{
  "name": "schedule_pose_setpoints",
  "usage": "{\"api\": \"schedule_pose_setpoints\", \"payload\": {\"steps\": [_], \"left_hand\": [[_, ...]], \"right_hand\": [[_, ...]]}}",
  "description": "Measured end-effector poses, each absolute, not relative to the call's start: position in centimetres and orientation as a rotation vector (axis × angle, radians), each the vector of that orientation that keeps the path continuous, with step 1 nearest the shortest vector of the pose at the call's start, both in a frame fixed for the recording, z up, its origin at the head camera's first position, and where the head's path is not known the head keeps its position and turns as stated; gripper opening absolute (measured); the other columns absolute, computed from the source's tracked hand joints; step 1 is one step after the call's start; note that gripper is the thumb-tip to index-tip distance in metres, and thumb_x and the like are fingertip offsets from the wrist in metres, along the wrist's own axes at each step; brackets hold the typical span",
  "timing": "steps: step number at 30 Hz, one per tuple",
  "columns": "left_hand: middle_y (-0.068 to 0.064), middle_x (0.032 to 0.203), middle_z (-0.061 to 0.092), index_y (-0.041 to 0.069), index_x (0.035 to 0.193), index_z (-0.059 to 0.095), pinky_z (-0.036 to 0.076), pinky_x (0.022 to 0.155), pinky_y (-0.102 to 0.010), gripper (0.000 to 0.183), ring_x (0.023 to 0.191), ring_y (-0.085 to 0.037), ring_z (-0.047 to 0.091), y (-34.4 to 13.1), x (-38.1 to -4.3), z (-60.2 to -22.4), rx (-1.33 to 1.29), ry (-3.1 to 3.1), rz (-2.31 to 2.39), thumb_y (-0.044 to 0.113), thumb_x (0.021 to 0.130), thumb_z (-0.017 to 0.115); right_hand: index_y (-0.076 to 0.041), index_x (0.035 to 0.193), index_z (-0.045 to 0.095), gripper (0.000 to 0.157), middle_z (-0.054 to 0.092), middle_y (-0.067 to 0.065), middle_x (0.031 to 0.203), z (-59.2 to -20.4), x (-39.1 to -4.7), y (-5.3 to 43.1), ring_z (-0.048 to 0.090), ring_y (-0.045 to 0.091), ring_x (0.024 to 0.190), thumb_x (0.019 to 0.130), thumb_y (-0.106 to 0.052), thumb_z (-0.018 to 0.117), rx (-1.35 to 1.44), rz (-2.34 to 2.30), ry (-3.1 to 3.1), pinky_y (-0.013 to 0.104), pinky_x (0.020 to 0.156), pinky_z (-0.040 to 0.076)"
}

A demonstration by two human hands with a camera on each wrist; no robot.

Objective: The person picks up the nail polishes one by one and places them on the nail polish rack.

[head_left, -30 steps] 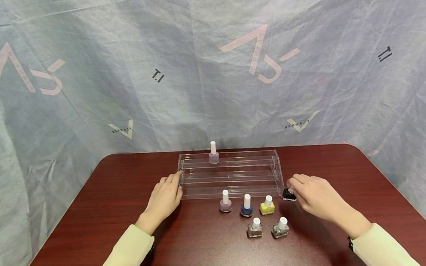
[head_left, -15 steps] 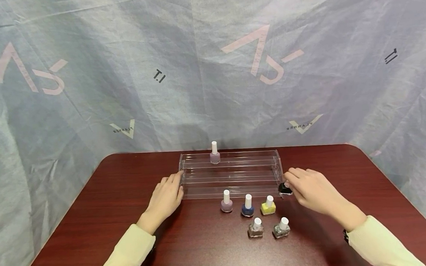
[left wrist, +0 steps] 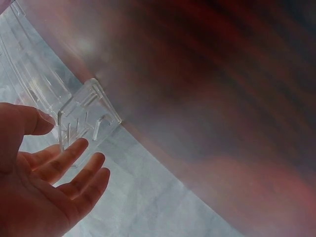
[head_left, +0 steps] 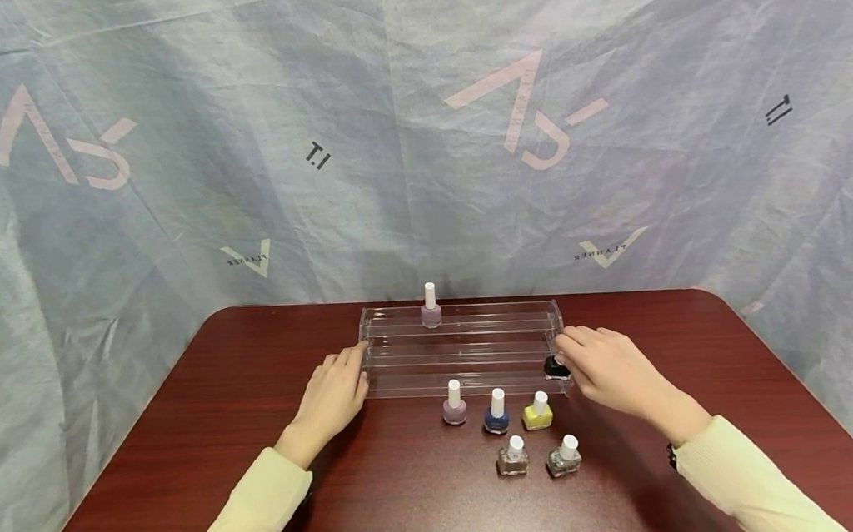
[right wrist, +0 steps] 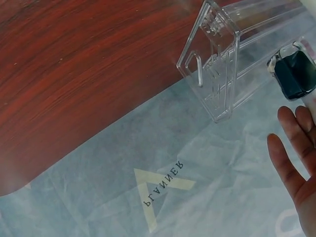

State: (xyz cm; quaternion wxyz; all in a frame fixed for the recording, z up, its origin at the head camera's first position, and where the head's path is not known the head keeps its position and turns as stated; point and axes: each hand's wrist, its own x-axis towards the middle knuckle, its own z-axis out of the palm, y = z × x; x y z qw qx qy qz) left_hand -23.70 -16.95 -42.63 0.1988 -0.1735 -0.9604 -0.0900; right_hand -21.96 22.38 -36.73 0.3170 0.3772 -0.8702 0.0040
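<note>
In the head view my right hand (head_left: 609, 368) pinches a dark nail polish bottle (head_left: 556, 367) by its cap end, over the right end of a clear tiered display rack (head_left: 463, 351). The right wrist view shows the dark bottle (right wrist: 295, 74) close to the rack's tiers; its cap is mostly hidden by the hand. My left hand (head_left: 331, 397) rests against the rack's left end, fingers loosely extended. In the left wrist view its thumb and fingers touch the clear side panel (left wrist: 89, 116). A mauve nail polish bottle (head_left: 431, 314) stands upright on the top tier.
Before the rack stand a mauve bottle (head_left: 454, 410), a blue bottle (head_left: 496, 417) and a yellow bottle (head_left: 538, 416). Nearer are a brown glitter bottle (head_left: 513, 461) and a grey-green glitter bottle (head_left: 565, 460). A grey cloth (head_left: 419, 175) hangs behind the dark red table (head_left: 385, 503).
My right hand has moved left and away from me, bringing the dark bottle from beside the rack to over its right end. The left hand has stayed at the rack.
</note>
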Motion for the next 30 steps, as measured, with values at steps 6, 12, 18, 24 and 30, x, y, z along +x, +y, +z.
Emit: {"api": "schedule_pose_setpoints", "payload": {"steps": [6, 12, 18, 24, 30], "left_hand": [[-0.011, 0.118, 0.058, 0.008, 0.133, 0.044, 0.047, 0.075, -0.043, 0.048, 0.101, -0.033, 0.056, -16.9, -23.7, -42.7, -0.483, -2.687, -0.239, 0.016, 0.087, 0.056], [-0.010, 0.120, 0.058, 0.008, 0.134, 0.043, 0.047, 0.077, -0.043, 0.049, 0.103, -0.033, 0.055, -16.9, -23.7, -42.7, -0.485, -2.684, -0.246, 0.015, 0.087, 0.055], [-0.010, 0.119, 0.058, 0.008, 0.134, 0.043, 0.047, 0.077, -0.043, 0.048, 0.102, -0.033, 0.055, -16.9, -23.8, -42.8, -0.490, -2.683, -0.243, 0.015, 0.088, 0.055], [-0.010, 0.121, 0.057, 0.008, 0.134, 0.043, 0.046, 0.078, -0.044, 0.048, 0.103, -0.033, 0.055, -17.0, -23.8, -42.8, -0.475, -2.696, -0.244, 0.016, 0.088, 0.054], [-0.010, 0.121, 0.058, 0.009, 0.134, 0.043, 0.046, 0.078, -0.044, 0.048, 0.103, -0.033, 0.055, -16.9, -24.0, -42.9, -0.478, -2.694, -0.244, 0.016, 0.088, 0.054]], "right_hand": [[-0.011, 0.084, 0.056, 0.006, 0.054, 0.000, 0.078, -36.8, -22.7, 21.7, 0.055, 0.017, 0.068, 0.080, -0.011, 0.060, 0.994, 0.027, -2.299, 0.033, 0.059, 0.044], [-0.012, 0.081, 0.054, 0.005, 0.052, -0.001, 0.076, -36.6, -23.3, 21.1, 0.053, 0.017, 0.064, 0.081, -0.012, 0.060, 0.993, 0.033, -2.294, 0.031, 0.056, 0.042], [-0.012, 0.081, 0.054, 0.007, 0.049, -0.002, 0.073, -36.3, -23.8, 20.5, 0.051, 0.015, 0.062, 0.082, -0.013, 0.060, 1.001, 0.017, -2.296, 0.030, 0.055, 0.040], [-0.013, 0.084, 0.055, 0.004, 0.053, -0.001, 0.078, -36.0, -24.4, 19.7, 0.054, 0.017, 0.067, 0.083, -0.012, 0.058, 0.985, 0.005, -2.334, 0.031, 0.057, 0.042], [-0.013, 0.082, 0.053, 0.005, 0.053, 0.000, 0.077, -35.8, -25.2, 19.1, 0.052, 0.017, 0.064, 0.083, -0.011, 0.058, 0.980, 0.004, -2.323, 0.030, 0.055, 0.041]]}}
